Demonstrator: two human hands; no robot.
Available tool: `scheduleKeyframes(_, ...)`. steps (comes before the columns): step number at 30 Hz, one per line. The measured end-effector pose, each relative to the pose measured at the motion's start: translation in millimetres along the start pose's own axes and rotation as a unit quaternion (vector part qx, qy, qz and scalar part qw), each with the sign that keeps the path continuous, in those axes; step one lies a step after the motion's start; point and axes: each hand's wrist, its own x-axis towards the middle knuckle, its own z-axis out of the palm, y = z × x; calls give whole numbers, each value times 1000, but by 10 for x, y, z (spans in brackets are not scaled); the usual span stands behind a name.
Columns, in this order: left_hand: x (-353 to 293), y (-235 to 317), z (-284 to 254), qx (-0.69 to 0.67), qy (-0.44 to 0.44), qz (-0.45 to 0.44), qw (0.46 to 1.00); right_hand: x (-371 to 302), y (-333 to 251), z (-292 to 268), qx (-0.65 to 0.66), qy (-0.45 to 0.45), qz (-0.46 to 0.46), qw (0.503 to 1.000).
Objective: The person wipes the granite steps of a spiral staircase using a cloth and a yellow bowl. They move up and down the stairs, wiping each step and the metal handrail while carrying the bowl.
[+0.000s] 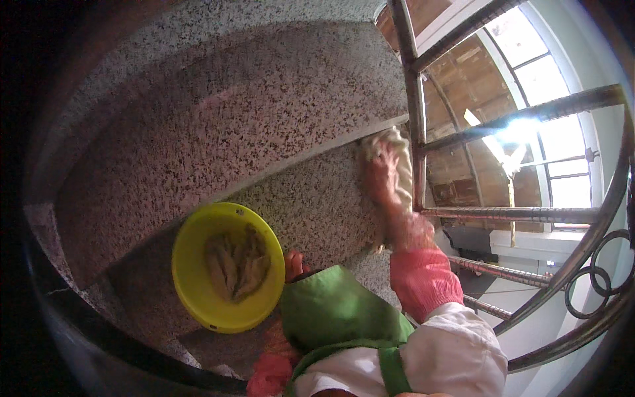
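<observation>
My right hand (382,173), blurred by motion, presses a cream cloth (401,162) onto the speckled stone stair step (311,198). It is at the step's right end, close to the metal railing, with the cloth bunched along its side. Down beside the green apron (340,304), my left hand (274,339) is partly seen above a pink cuff, near the rim of a yellow-green basin (187,301). Its fingers are hidden. Wet brownish cloth (238,268) lies crumpled inside the basin. A bit of bare skin (294,263) shows between basin and apron; toes or fingers, I cannot tell.
A metal railing (415,99) with crossbars borders the steps on the right, with metal rings (598,281) farther down. Beyond it are a bright window (569,165) and a lower floor. Another speckled step (231,112) rises ahead. A dark curved edge (106,344) runs along the lower left.
</observation>
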Motion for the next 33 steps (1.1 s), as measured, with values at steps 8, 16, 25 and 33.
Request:
scheduleKeyframes(8, 13, -3, -193, 35, 2, -10, 999, -38, -443, -217, -108, -41, -103, 988)
scheduleKeyframes(16, -16, 10, -239, 31, -8, 4, 999, 268, 93, -114, 1, 69, 61, 996)
scheduleKeyframes(25, -45, 19, -279, 26, -15, 7, 1000, -1258, -276, -624, -35, 8, 98, 995)
scheduleKeyframes(33, -81, 57, -302, 28, -40, 14, 999, -348, -44, -612, 85, -197, 249, 945)
